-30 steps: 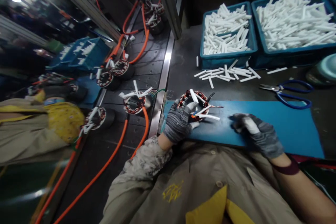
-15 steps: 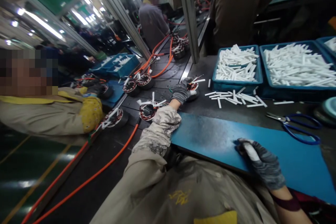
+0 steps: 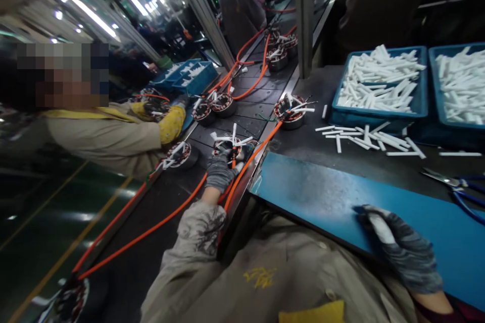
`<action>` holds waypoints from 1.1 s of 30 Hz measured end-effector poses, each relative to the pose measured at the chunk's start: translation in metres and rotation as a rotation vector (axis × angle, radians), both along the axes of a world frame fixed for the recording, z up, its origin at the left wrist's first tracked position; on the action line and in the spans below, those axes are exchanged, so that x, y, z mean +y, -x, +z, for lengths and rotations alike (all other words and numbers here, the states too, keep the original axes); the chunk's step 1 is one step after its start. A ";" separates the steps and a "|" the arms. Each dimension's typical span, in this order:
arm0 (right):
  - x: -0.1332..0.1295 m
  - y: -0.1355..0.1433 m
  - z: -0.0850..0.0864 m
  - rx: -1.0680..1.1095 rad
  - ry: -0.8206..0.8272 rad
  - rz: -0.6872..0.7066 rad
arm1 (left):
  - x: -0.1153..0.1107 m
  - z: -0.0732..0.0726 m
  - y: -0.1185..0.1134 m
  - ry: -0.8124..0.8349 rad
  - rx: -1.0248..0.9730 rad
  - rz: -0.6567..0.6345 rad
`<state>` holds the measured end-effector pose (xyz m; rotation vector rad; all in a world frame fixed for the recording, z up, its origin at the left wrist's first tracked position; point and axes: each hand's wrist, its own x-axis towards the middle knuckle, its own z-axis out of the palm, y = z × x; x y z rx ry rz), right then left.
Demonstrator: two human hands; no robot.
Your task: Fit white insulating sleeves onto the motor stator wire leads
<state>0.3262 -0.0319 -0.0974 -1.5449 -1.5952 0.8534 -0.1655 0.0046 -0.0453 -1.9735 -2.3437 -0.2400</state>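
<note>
My gloved left hand [image 3: 219, 170] reaches out over the black conveyor [image 3: 250, 96] and closes on a motor stator [image 3: 233, 142] with copper windings and white sleeves sticking out. An orange cable [image 3: 151, 232] runs from that stator back toward me. Another stator [image 3: 291, 111] sits further up at the conveyor's edge. My gloved right hand [image 3: 405, 255] rests curled on the blue mat [image 3: 322, 197] in front of me. A white tube-like strip lies along its forefinger, and I cannot make out whether it is held.
Two blue bins [image 3: 379, 116] [image 3: 435, 131] full of white sleeves stand at the back right, with loose sleeves [image 3: 364, 139] in front. Blue-handled scissors [image 3: 458, 189] lie at the right. A co-worker's sleeve [image 3: 106, 136] reaches from the left; more stators ride the conveyor.
My left hand carried a stator from the mat to the conveyor's edge, let go, and pulled back to a nearer stator on the belt. My right hand stayed on the mat.
</note>
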 end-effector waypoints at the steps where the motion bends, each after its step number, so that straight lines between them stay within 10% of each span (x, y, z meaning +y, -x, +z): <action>1: 0.000 -0.001 0.000 -0.006 -0.001 0.007 | -0.008 -0.001 0.006 0.045 0.012 0.023; 12: -0.005 -0.002 -0.004 -0.049 -0.022 0.021 | -0.108 0.069 0.037 0.273 0.211 0.281; 19: -0.004 0.003 0.004 -0.055 -0.059 0.044 | -0.171 0.031 -0.049 -0.012 0.188 0.235; 25: -0.002 0.001 0.005 -0.084 -0.116 0.096 | -0.155 0.013 -0.054 0.469 0.153 0.305; 29: -0.002 0.001 0.001 -0.079 -0.147 0.108 | -0.123 0.053 -0.042 0.666 -0.041 -0.012; 31: -0.002 0.001 -0.002 -0.079 -0.153 0.105 | -0.085 0.082 -0.036 0.560 -0.172 -0.283; 33: -0.002 0.002 -0.005 -0.083 -0.160 0.101 | -0.028 0.108 -0.026 0.362 -0.103 -0.272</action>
